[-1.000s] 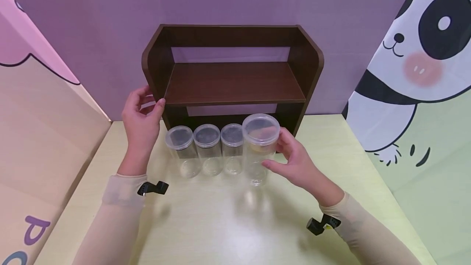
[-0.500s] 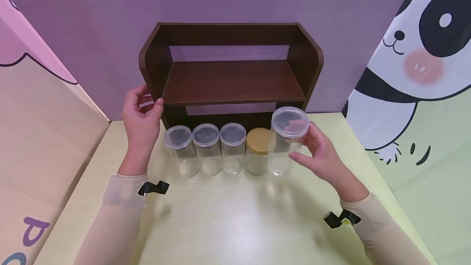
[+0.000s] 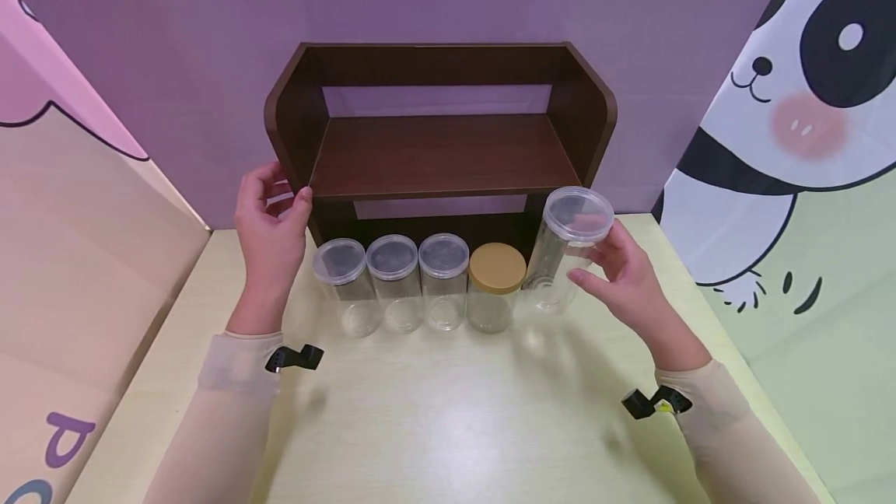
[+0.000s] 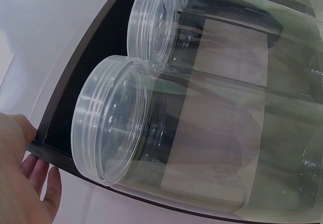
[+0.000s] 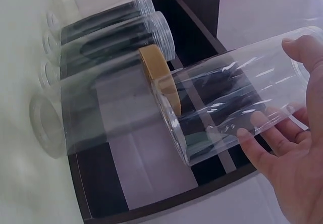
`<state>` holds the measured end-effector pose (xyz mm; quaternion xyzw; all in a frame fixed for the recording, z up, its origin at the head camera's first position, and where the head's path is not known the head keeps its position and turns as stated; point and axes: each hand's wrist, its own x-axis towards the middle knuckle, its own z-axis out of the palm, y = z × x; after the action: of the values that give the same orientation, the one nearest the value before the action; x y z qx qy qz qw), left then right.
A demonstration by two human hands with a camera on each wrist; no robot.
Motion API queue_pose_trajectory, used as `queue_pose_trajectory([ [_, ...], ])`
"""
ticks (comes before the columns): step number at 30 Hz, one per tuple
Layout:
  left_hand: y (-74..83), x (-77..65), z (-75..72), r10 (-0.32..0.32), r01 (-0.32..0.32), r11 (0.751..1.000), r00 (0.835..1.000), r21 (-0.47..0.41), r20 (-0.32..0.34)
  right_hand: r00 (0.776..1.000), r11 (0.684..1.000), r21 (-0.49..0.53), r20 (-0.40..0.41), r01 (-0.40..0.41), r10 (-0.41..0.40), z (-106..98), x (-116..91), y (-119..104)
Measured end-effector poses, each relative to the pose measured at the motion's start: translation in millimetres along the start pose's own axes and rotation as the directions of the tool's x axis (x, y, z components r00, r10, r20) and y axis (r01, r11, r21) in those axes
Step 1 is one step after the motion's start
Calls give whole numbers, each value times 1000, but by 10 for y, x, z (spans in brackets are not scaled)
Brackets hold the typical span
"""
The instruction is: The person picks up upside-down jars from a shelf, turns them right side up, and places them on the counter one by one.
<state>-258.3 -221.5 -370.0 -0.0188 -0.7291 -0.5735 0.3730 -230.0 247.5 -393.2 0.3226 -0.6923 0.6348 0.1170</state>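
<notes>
My left hand (image 3: 273,243) pinches the left side panel of a dark brown two-tier shelf (image 3: 444,154), thumb on its front edge and fingers round the outside. My right hand (image 3: 633,286) grips a clear jar with a clear lid (image 3: 578,215), which is raised and tilted at the shelf's right front. In the right wrist view, the base of this held jar (image 5: 222,98) overlaps the tan lid of another jar (image 5: 160,77). That tan-lidded jar (image 3: 497,268) stands upright at the right end of a row. Three clear-lidded jars (image 3: 393,259) stand to its left.
The pale wooden table (image 3: 448,418) runs under the jars and shelf. Behind the shelf hangs a purple backdrop (image 3: 448,6). A printed panda panel (image 3: 805,146) borders the right side and a cream panel (image 3: 84,271) the left.
The right hand has carried its jar rightward, then farther back and up, tilting it. The tan-lidded jar has come into sight from behind it. The left hand has stayed on the shelf.
</notes>
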Motion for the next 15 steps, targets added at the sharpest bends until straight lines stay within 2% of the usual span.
queue_pose_trajectory([
  [10, 10, -12, 12, 8, -8, 1000, 1000, 2, 1, 999, 999, -22, -39, -33, 32, -36, -21, 169],
  [15, -3, -2, 15, 7, -7, 1000, 1000, 8, -5, 995, 991, -105, -69, -82, 75, -6, -77, 326],
])
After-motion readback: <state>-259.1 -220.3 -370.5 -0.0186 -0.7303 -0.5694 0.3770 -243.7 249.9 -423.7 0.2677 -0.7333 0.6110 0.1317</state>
